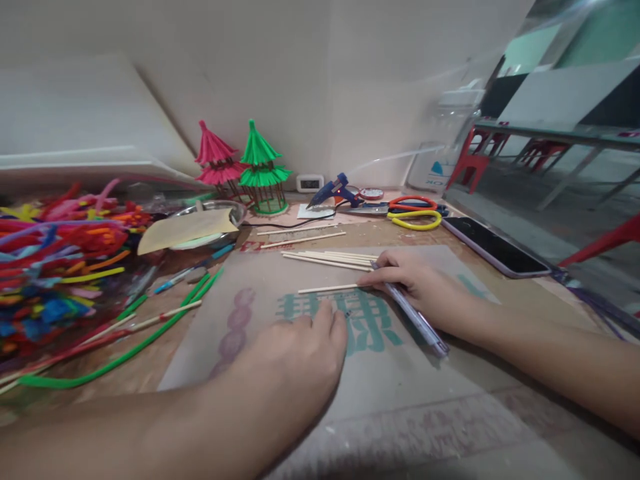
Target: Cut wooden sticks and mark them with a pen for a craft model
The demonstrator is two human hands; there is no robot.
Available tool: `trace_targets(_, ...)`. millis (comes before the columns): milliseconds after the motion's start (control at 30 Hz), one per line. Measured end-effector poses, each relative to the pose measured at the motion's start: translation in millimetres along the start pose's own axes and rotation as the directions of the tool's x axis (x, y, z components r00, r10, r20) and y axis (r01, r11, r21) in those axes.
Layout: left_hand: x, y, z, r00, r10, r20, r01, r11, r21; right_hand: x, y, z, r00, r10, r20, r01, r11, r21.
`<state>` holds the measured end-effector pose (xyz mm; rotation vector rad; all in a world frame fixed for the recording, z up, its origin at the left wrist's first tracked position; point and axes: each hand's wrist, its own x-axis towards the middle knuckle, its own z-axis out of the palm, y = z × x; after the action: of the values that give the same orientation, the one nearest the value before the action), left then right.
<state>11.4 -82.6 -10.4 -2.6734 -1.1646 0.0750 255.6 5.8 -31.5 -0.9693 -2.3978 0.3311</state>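
Observation:
My right hand (417,283) is closed around a clear purple pen (417,317), which slants down toward me. Its fingertips also press on the near end of a thin wooden stick (327,289) lying on the sheet. Just beyond, several more wooden sticks (325,259) form a loose bundle that reaches to the same hand. My left hand (305,347) rests palm down on the translucent sheet (390,393), fingers stretched forward and slightly apart, close below the single stick. I see nothing held in it, though its underside is hidden. Green and purple print shows through the sheet.
Colourful pipe cleaners (65,267) pile up at left, beside a metal bowl (240,212). Behind stand a pink model tower (216,157) and a green one (260,170). A blue glue gun (333,190), scissors (415,213) and a phone (495,245) lie at the back and right.

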Motion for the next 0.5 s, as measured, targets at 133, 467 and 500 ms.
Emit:
trace_targets(133,5.0,0.0,0.3,1.000,0.015,-0.005,-0.015,0.999,0.030,-0.7,-1.4,-1.9,1.000,0.015,-0.001,-0.015,0.999,0.039)
trace_targets(467,4.2,5.4,-6.0,0.996,-0.051,0.080,0.052,0.999,-0.003,-1.9,1.2,-2.3,0.999,-0.022,0.040,0.023,0.999,-0.023)
trace_targets(500,4.2,5.5,-6.0,0.996,-0.054,0.073,0.055,0.998,-0.011,-2.0,1.6,-2.5,0.999,-0.020,0.039,0.021,0.999,-0.026)
